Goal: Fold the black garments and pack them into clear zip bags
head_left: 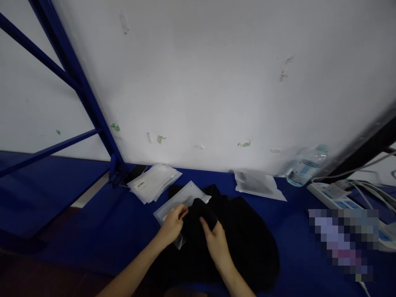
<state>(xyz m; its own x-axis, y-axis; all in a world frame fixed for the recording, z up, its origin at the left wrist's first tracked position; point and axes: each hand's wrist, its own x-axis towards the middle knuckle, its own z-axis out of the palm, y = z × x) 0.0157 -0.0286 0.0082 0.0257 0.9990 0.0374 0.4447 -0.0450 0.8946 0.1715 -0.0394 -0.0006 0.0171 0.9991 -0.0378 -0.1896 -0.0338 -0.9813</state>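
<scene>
Both hands meet at centre of the blue surface (93,231): left hand (172,225) fingers pinched on the clear plastic bag (182,200), its long axis running up-right, right hand (216,241) fingers closed on the folded black garment (247,239) just beside the bag's mouth.

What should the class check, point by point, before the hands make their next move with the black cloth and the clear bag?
1. Left hand grips clear bag: ok.
2. Right hand on folded black cloth: ok.
3. Bag mouth open: cannot tell.
4. Cloth inside bag: not ok, it lies outside.
5. Spare bags near: ok.
6. Water bottle apart from cloth: ok.
</scene>
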